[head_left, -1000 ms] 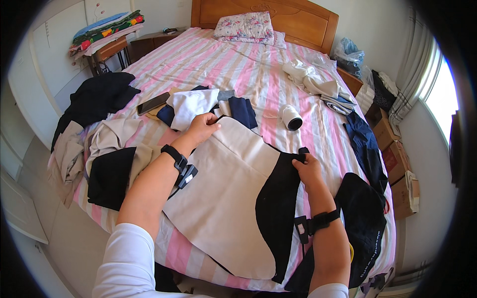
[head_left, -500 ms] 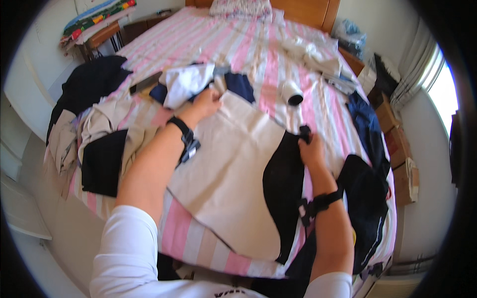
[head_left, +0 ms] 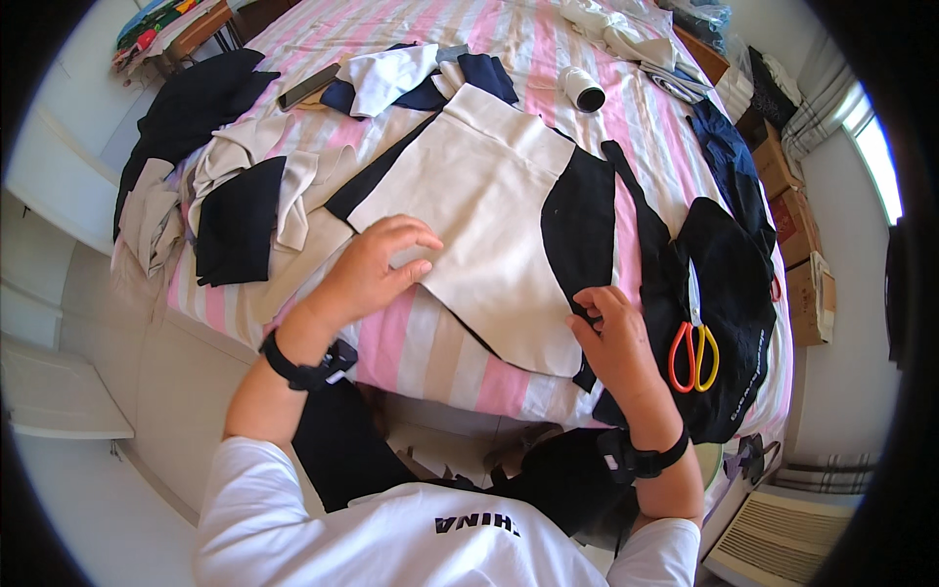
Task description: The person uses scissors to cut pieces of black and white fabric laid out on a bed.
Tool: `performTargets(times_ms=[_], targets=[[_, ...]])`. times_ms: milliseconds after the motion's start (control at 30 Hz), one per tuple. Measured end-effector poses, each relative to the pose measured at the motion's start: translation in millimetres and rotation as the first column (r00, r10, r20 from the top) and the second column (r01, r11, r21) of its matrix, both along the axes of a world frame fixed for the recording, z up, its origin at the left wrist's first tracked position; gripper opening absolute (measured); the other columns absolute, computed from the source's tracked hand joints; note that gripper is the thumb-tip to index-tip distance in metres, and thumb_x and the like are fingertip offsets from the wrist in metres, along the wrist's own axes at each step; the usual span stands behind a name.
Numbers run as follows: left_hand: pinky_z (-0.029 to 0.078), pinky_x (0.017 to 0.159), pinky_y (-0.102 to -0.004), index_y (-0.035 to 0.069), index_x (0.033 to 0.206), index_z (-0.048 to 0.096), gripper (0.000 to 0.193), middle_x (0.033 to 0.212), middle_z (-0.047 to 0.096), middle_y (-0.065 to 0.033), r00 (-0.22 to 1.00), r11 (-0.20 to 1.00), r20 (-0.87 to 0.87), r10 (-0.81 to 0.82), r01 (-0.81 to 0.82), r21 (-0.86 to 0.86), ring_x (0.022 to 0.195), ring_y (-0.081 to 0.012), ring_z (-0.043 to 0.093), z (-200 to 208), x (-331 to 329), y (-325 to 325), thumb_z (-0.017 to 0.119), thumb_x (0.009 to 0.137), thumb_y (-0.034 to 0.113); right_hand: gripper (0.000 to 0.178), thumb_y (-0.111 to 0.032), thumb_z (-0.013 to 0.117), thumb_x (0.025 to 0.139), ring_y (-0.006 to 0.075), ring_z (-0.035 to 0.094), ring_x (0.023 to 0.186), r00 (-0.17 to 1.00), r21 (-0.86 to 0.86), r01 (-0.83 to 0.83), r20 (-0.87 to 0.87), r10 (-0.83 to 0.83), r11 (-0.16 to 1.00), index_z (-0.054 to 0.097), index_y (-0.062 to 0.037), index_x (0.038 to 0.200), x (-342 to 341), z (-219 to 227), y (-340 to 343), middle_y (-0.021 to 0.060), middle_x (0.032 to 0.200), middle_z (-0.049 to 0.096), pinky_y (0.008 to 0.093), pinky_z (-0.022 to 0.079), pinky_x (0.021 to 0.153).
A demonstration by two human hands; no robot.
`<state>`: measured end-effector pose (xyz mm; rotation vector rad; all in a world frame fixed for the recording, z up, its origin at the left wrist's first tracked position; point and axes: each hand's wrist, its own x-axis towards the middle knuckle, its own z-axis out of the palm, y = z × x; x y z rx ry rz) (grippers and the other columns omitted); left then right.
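A large cream fabric piece (head_left: 479,215) lies spread over black fabric (head_left: 579,210) on the striped bed; the black shows along its right side and at its upper left. My left hand (head_left: 383,256) is at the cream piece's lower left edge, open, with thumb and fingers apart. Over the lower right corner, by the black strip, my right hand (head_left: 616,338) is open with its fingers loosely bent. Neither hand grips the cloth. To the right, scissors (head_left: 694,305) with one red and one yellow handle rest on a black garment (head_left: 736,338).
Folded black cloth (head_left: 235,220) and beige pieces (head_left: 235,152) lie at the left. White cloth (head_left: 386,78) and a dark flat object (head_left: 308,86) are farther back. A white roll (head_left: 581,86) lies on the bed sheet. The bed's front edge (head_left: 469,399) is close to me.
Both hands have let go of the fabric's far edge and come nearer to me. The cream piece now lies flatter. My view has tipped down, bringing the scissors into sight.
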<state>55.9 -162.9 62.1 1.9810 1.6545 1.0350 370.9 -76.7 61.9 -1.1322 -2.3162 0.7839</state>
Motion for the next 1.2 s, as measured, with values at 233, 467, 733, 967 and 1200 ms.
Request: performTargets(times_ms=[233, 467, 733, 967, 1200], targets=[[0.042, 0.096, -0.0372, 0.006, 0.106, 0.064, 0.026, 0.114, 0.061, -0.0113, 0.972, 0.971, -0.165, 0.165, -0.131, 0.201, 0.109, -0.0297, 0.055, -24.8, 37.1, -47.3, 0.063, 0.081, 0.004, 0.026, -0.011, 0.069, 0.079, 0.0349, 0.06, 0.09, 0.992, 0.092, 0.123, 0.018, -0.126, 0.988, 0.061, 0.0001, 0.1, 30.1, -9.0, -34.9, 0.0177, 0.095, 0.061, 0.0401, 0.049, 0.078], [0.042, 0.093, -0.0406, 0.006, 0.107, 0.062, 0.027, 0.11, 0.061, -0.0116, 0.949, 0.914, -0.063, 0.31, -0.279, 0.296, 0.106, -0.0321, 0.054, -44.5, 33.4, -62.6, 0.062, 0.08, 0.003, 0.041, -0.013, 0.075, 0.076, 0.0301, 0.061, 0.066, 0.945, -0.14, 0.326, 0.042, -0.324, 0.935, 0.053, -0.0003, 0.108, 39.9, -30.1, -63.9, 0.0172, 0.082, 0.061, 0.0366, 0.049, 0.061], [0.044, 0.094, -0.0392, 0.003, 0.11, 0.06, 0.03, 0.112, 0.06, -0.0145, 0.876, 0.851, -0.049, 0.481, -0.452, 0.268, 0.107, -0.0336, 0.055, -60.6, 12.5, -68.2, 0.059, 0.08, 0.0, 0.037, -0.004, 0.07, 0.076, 0.0167, 0.057, 0.059, 0.92, -0.287, 0.345, -0.084, -0.382, 0.894, 0.053, 0.0015, 0.109, 66.4, -40.7, -49.6, 0.0109, 0.071, 0.06, 0.0292, 0.047, 0.057], [0.05, 0.079, -0.037, 0.001, 0.113, 0.056, 0.029, 0.095, 0.065, -0.0149, 0.735, 0.75, 0.221, 0.641, -0.661, 0.025, 0.089, -0.0288, 0.063, -76.4, -22.2, -43.4, 0.061, 0.085, 0.007, 0.038, -0.002, 0.07, 0.073, 0.0288, 0.059, 0.085, 0.906, 0.208, 0.41, 0.014, -0.422, 0.888, 0.054, -0.0001, 0.107, 57.1, -22.7, -64.7, 0.014, 0.094, 0.057, 0.0371, 0.048, 0.076], [0.053, 0.062, -0.0271, -0.006, 0.101, 0.058, 0.024, 0.084, 0.066, -0.0104, 0.492, 0.737, 0.562, 0.666, -0.551, -0.391, 0.069, -0.0152, 0.064, -75.4, -58.7, -1.3, 0.063, 0.089, 0.014, 0.045, -0.004, 0.076, 0.062, 0.0344, 0.051, 0.107, 0.995, 0.326, -0.061, 0.1, 0.03, 0.943, 0.06, -0.0045, 0.104, 19.1, -26.0, -84.5, 0.0132, 0.11, 0.055, 0.0406, 0.044, 0.093]])
